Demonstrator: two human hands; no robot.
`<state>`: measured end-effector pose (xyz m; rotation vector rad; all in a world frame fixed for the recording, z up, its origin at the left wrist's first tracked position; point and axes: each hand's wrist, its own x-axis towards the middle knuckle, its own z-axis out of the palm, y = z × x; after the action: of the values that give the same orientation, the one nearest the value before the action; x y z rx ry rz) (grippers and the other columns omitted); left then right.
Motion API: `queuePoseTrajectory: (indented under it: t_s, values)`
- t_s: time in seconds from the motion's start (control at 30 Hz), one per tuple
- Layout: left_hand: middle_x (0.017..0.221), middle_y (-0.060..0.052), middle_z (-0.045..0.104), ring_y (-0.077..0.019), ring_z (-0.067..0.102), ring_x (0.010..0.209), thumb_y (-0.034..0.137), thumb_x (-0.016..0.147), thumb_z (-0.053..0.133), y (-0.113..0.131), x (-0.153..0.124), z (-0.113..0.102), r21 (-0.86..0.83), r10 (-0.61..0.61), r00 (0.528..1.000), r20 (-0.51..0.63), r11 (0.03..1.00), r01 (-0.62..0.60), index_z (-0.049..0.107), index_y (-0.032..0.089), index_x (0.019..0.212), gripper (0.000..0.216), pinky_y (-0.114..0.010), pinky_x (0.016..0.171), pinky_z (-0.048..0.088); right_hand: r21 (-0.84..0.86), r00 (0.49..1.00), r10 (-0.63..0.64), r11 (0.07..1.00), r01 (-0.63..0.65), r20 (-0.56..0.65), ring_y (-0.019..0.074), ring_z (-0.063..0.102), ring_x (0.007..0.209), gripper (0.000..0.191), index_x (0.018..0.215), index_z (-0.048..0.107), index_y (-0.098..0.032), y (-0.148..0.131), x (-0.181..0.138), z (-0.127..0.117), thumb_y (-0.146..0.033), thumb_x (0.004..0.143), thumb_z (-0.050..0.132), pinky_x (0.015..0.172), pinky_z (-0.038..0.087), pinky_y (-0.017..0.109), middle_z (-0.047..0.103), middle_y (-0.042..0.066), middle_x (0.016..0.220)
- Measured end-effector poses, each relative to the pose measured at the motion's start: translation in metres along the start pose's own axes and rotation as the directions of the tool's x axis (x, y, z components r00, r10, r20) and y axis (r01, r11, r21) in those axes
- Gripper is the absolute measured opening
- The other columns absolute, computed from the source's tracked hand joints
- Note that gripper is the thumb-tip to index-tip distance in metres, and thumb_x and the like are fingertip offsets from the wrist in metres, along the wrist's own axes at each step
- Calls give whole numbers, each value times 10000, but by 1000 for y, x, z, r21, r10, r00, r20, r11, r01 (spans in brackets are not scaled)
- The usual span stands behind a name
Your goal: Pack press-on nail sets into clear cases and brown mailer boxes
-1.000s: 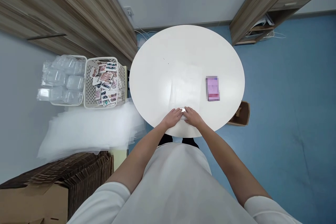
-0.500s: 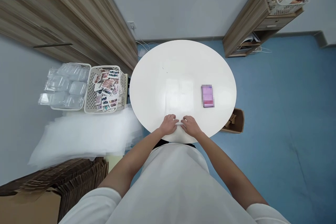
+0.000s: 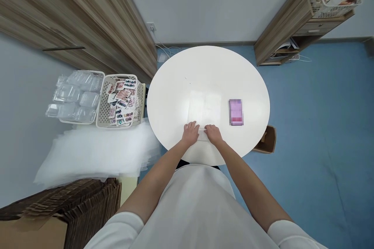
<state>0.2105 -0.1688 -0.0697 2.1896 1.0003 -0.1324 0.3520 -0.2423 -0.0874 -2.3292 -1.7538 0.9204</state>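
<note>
A thin translucent white sheet (image 3: pixel 205 109) lies flat on the white oval table (image 3: pixel 169 105), its near end folded over in front of me. My left hand (image 3: pixel 190 134) is on the left side of that fold, fingers bent over it and pointing away from me. At the fold's right side, my right hand (image 3: pixel 214 134) grips the edge with its fingers curled inward. A short strip of folded sheet shows between the hands. To the right of the sheet rests a small purple and pink stack (image 3: pixel 236 112), blurred by pixelation.
Left of the table are a basket of printed cards (image 3: pixel 117 118), clear plastic boxes (image 3: pixel 70 93) and a pile of translucent sheets (image 3: pixel 96 151). Flattened cardboard (image 3: pixel 93 206) stands nearer me. A brown open box (image 3: pixel 270 140) sits on the floor at right.
Both hands have moved slightly forward along the sheet, and the folded strip between them looks wider and flatter. The whole view has shifted a little.
</note>
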Motion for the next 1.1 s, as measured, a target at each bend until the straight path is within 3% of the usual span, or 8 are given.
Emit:
queuePoseTrajectory:
  t_s: [0.13, 0.27, 0.4, 0.5, 0.57, 0.77, 0.93, 1.1]
  values:
    - [1326, -136, 365, -305, 305, 1214, 289, 686, 624, -1, -7, 6, 178, 160, 983, 94, 968, -175, 391, 209, 1240, 606, -444, 1034, 97, -55, 999, 8, 998, -10, -53, 228, 460, 951, 191, 975, 536, -208, 1, 1, 6, -251, 874, 379, 778, 362, 350, 517, 97, 1048]
    - [1271, -123, 418, -278, 368, 1154, 281, 648, 652, -6, -7, 11, 367, 184, 964, 191, 897, -244, 287, 193, 1310, 761, -442, 1028, 122, -135, 989, -17, 991, -3, -144, 231, 451, 997, 232, 1051, 520, -201, 2, -4, 7, -255, 870, 387, 843, 339, 374, 499, 106, 1109]
    - [1245, -121, 433, -259, 392, 1120, 231, 700, 560, -8, -7, 13, 434, 232, 958, 171, 855, -285, 274, 174, 1312, 678, -426, 998, 174, -180, 976, -202, 966, 184, -84, 246, 419, 1101, 376, 1174, 449, -179, 3, -19, 7, -320, 826, 468, 932, 293, 394, 472, 126, 1215]
    - [1219, -131, 447, -263, 404, 1096, 233, 699, 527, -7, -11, 12, 420, 252, 952, 175, 855, -304, 298, 152, 1293, 641, -416, 968, 209, -208, 964, -264, 943, 261, 14, 281, 358, 1186, 612, 1248, 374, -166, 4, -33, 12, -352, 716, 612, 974, 257, 433, 401, 147, 1308]
    - [1203, -136, 455, -266, 413, 1082, 250, 687, 531, -5, -16, 12, 395, 263, 945, 194, 861, -321, 317, 141, 1276, 636, -406, 951, 229, -215, 966, -257, 941, 260, 41, 289, 331, 1217, 653, 1260, 355, -161, 4, -41, 17, -295, 688, 639, 981, 254, 443, 369, 150, 1340]
    - [1169, -117, 488, -265, 440, 1060, 344, 685, 544, -4, -33, 12, 287, 243, 948, 204, 911, -296, 420, 160, 1162, 527, -382, 902, 299, -117, 968, -247, 961, 250, 41, 258, 300, 1262, 422, 1173, 431, -133, 5, -55, 23, -104, 753, 454, 975, 300, 418, 373, 148, 1346]
    - [1155, -96, 523, -253, 463, 1058, 363, 707, 529, -4, -44, 11, 191, 227, 953, 201, 945, -266, 462, 176, 1114, 453, -373, 895, 331, -6, 959, -270, 962, 271, 81, 253, 311, 1256, 417, 1167, 431, -114, 6, -63, 17, -152, 754, 469, 971, 327, 420, 370, 162, 1336]
    - [1072, -66, 585, -234, 517, 1007, 409, 767, 469, -5, -53, 6, 108, 198, 947, 254, 967, -231, 491, 204, 1125, 413, -359, 874, 356, 8, 958, -281, 960, 281, 47, 246, 375, 1192, 324, 1101, 500, -139, 4, -72, 10, -210, 785, 485, 921, 381, 393, 406, 149, 1283]
